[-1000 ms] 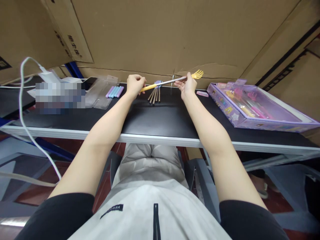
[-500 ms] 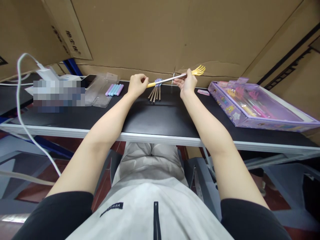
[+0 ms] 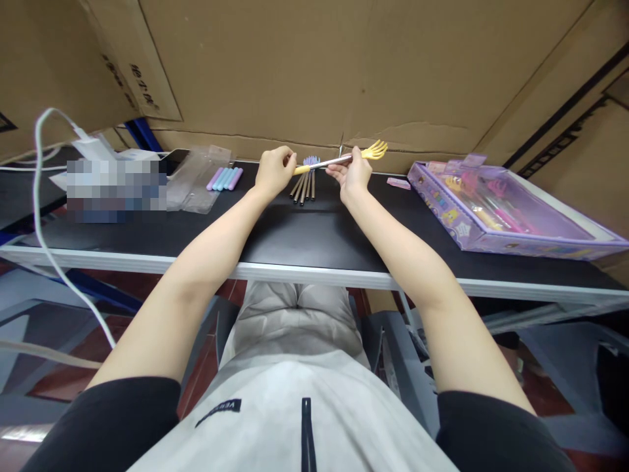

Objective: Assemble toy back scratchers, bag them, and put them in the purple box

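We are judging the yellow-handled, silver metal-shafted scratcher point(image 3: 328, 162) light, stiff, slick, left hand point(image 3: 275, 172) soundly pinching its left end, right hand point(image 3: 354, 174) gripping near its yellow claw point(image 3: 376, 150).

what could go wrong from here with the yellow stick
The yellow stick might slip: the left hand seems to grip only its handle end, the right hand a spot near the claw.

If dropped, it could scatter the fanned rods on the table.

The left arm might snag the white cable looping nearby.
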Demonstrator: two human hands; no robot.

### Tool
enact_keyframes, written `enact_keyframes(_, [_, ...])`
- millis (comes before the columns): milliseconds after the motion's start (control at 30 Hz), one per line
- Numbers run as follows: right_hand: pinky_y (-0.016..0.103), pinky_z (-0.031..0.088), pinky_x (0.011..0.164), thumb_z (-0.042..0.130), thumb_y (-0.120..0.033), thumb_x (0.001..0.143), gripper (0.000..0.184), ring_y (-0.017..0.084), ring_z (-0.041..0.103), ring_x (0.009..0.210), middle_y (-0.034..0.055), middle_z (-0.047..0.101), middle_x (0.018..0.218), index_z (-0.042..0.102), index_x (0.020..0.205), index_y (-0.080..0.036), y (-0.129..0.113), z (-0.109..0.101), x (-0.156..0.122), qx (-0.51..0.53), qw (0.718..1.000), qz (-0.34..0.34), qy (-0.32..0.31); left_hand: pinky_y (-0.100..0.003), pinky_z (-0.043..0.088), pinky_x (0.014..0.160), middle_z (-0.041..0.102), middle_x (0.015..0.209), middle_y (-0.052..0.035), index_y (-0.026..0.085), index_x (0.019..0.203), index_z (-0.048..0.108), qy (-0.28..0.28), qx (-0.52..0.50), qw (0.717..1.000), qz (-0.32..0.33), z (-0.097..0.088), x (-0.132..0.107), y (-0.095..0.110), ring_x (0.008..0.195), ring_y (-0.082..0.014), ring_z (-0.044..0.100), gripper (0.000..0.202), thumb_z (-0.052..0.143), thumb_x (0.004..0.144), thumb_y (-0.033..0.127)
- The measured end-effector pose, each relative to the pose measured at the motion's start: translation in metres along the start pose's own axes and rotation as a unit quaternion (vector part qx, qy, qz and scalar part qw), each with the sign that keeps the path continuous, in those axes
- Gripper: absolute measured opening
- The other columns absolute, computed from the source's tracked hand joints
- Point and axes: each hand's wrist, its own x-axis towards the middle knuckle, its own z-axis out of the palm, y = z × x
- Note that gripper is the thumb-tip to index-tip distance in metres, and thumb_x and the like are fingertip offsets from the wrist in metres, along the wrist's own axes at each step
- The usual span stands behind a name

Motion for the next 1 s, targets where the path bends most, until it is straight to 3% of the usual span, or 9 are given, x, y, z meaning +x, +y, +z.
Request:
enact_keyframes(167, [0.019, 0.06, 0.055, 0.058, -0.051, 0.106, 0.034, 0.008, 0.065, 0.053, -0.0071, 0.056, 0.067, 0.051, 0.09, -0.021, -0.006, 0.001, 0.003, 0.0, 1.0, 0.001, -0.012, -0.029, 0.056, 0.078, 0.062, 0.064, -0.0033, 0.021, 0.07, 0.063, 0.027, -0.034, 0.998, -0.034, -0.008, 0.008, -0.005, 0.077, -0.022, 0.07, 0.025, 0.074, 0.09, 0.03])
enact_keyframes(300, [0.018, 0.061, 0.058, 0.053, -0.048, 0.109, 0.034, 0.007, 0.065, 0.055, -0.0067, 0.056, 0.067, 0.051, 0.088, -0.021, -0.015, -0.001, 0.006, 0.017, 1.0, 0.001, 0.005, -0.022, 0.045, 0.053, 0.052, 0.055, 0.0022, 0.021, 0.073, 0.061, 0.049, -0.127, 0.983, -0.126, -0.015, 0.014, -0.003, 0.053, -0.0141, 0.059, 0.03, 0.069, 0.097, 0.039])
enact_keyframes(400, [0.018, 0.061, 0.059, 0.056, -0.05, 0.107, 0.037, 0.008, 0.066, 0.057, -0.0062, 0.056, 0.067, 0.051, 0.086, -0.021, -0.017, -0.004, 0.007, 0.018, 1.0, 0.004, 0.01, -0.02, 0.034, 0.042, 0.05, 0.052, 0.004, 0.022, 0.075, 0.059, 0.02, -0.195, 0.96, -0.198, -0.015, 0.013, 0.008, 0.04, -0.0107, 0.049, 0.036, 0.065, 0.099, 0.048])
enact_keyframes(600, [0.018, 0.061, 0.057, 0.062, -0.056, 0.104, 0.04, 0.008, 0.065, 0.055, -0.0049, 0.059, 0.068, 0.056, 0.088, -0.02, -0.014, -0.005, 0.008, -0.014, 1.0, 0.004, 0.014, -0.024, 0.031, 0.038, 0.053, 0.053, 0.0024, 0.022, 0.074, 0.058, -0.023, -0.264, 0.931, -0.251, -0.008, 0.004, 0.031, 0.037, -0.0108, 0.048, 0.042, 0.06, 0.1, 0.055])
enact_keyframes(1000, [0.014, 0.059, 0.056, 0.071, -0.053, 0.101, 0.038, 0.006, 0.063, 0.055, -0.0045, 0.063, 0.069, 0.059, 0.087, -0.019, -0.01, -0.004, 0.004, -0.028, 1.0, -0.013, 0.004, -0.026, 0.033, 0.039, 0.052, 0.05, 0.003, 0.023, 0.078, 0.061, -0.01, -0.254, 0.935, -0.246, -0.003, -0.001, 0.035, 0.038, -0.012, 0.051, 0.045, 0.065, 0.096, 0.064])
